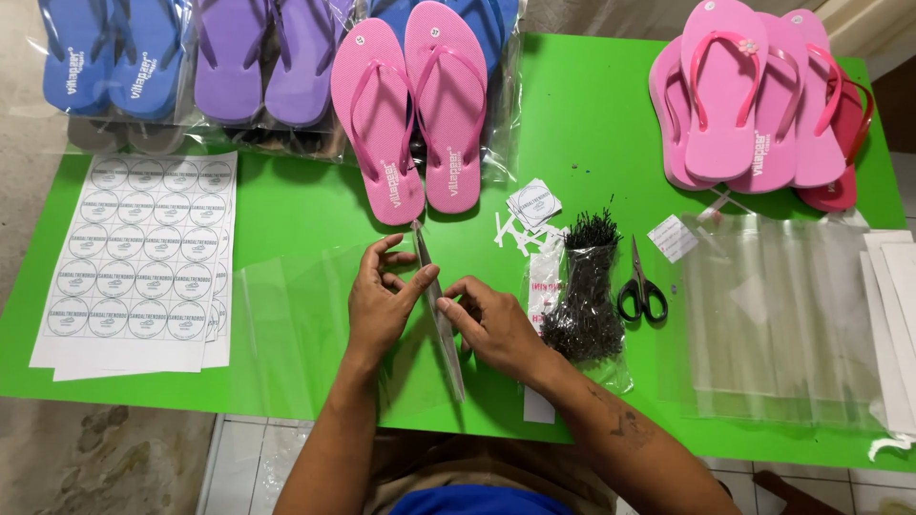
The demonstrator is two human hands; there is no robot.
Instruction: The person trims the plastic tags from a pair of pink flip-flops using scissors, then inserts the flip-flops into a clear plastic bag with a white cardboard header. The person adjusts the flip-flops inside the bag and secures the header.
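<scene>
Both hands, left hand (pixel 379 300) and right hand (pixel 491 324), pinch a clear plastic bag (pixel 437 305) edge-on between curled fingertips near the green table's (pixel 592 114) front edge. Bag stands between the hands, just below the pink flip-flops (pixel 415 114); scissors (pixel 641 286) lie right of the right hand.

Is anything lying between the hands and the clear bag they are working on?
Nothing visible. The left hand and right hand both already touch the clear plastic bag, held edge-up between them over the green table.
</scene>
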